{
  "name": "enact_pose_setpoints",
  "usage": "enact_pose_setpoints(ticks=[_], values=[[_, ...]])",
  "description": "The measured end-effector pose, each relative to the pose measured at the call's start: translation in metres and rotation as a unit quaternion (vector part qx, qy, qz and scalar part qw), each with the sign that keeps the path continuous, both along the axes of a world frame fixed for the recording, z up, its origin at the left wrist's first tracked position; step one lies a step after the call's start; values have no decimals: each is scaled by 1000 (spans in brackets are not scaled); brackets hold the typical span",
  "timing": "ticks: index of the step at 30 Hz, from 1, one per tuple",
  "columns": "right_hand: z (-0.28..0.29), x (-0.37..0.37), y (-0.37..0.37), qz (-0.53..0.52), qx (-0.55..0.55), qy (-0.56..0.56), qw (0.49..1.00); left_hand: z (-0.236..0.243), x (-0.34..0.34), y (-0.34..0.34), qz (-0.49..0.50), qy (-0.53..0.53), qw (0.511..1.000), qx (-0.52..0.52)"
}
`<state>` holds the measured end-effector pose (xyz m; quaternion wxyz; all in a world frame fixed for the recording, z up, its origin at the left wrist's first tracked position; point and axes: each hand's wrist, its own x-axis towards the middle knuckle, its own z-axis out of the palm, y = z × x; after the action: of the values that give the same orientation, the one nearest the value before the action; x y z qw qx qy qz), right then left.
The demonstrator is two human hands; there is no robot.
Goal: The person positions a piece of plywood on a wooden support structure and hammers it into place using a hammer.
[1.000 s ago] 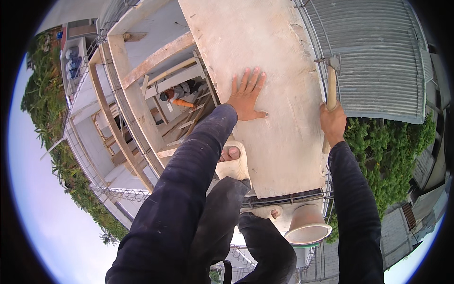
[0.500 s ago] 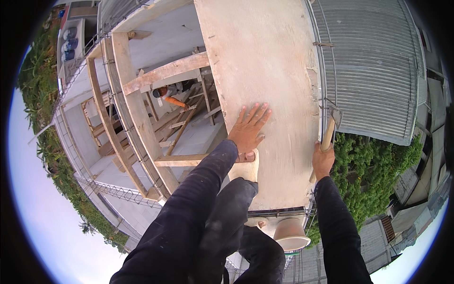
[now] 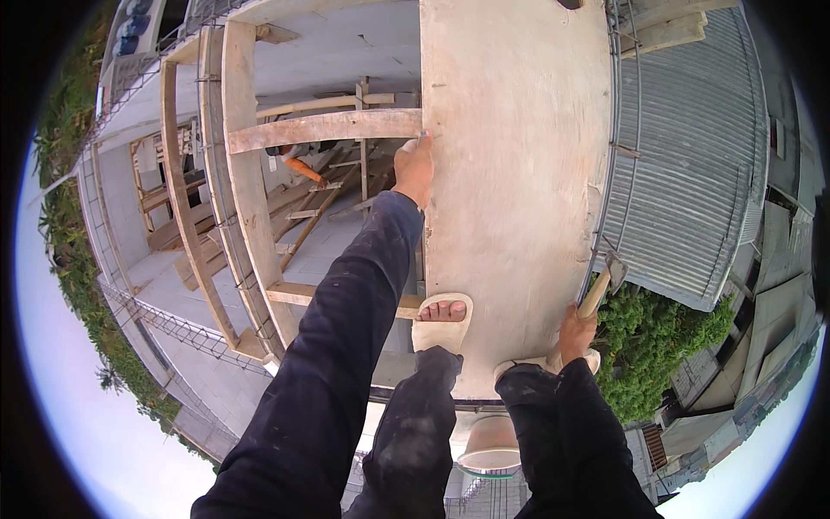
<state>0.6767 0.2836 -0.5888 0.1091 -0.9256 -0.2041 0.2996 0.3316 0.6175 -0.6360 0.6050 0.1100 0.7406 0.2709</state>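
Observation:
A long pale plywood sheet (image 3: 519,190) stretches ahead of me. My left hand (image 3: 415,169) is closed at its left edge, beside the end of a wooden crosspiece (image 3: 324,130); the thumb points forward and the other fingers are largely hidden. On the right, my right hand (image 3: 577,336) grips the wooden handle of a hammer (image 3: 595,294), its metal head forward near the sheet's right edge. My sandalled left foot (image 3: 443,313) rests on the sheet's left edge; my other foot is partly covered by my right leg and hand.
Left of the sheet, timber framing (image 3: 251,190) surrounds an opening, where a person in orange sleeves (image 3: 303,169) works below. Steel rebar (image 3: 629,156) runs along the right edge, beside a corrugated roof (image 3: 692,164) and trees (image 3: 661,333). A bucket (image 3: 490,443) stands near my legs.
My left hand has gone from lying flat on the sheet to closing at its left edge, farther forward. My right foot has come onto the sheet. The hammer stays in my right hand.

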Motion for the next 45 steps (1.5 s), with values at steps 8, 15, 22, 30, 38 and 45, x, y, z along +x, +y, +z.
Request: enact_pose_setpoints(ticks=[8, 15, 22, 30, 38, 45], values=[[53, -40, 28, -75, 96, 38, 992, 11, -14, -14, -92, 116, 989, 19], [71, -118, 137, 126, 221, 230, 939, 23, -48, 68, -350, 411, 757, 368], [65, -180, 209, 200, 144, 354, 902, -25, -59, 104, -458, 200, 848, 178], [39, -200, 216, 223, 173, 338, 898, -12, -70, 108, -463, 112, 856, 200], [19, -209, 216, 191, 232, 330, 895, -14, -58, 114, -467, 113, 854, 198], [0, -213, 207, 207, 174, 307, 912, -22, -57, 125, -493, 140, 833, 207]])
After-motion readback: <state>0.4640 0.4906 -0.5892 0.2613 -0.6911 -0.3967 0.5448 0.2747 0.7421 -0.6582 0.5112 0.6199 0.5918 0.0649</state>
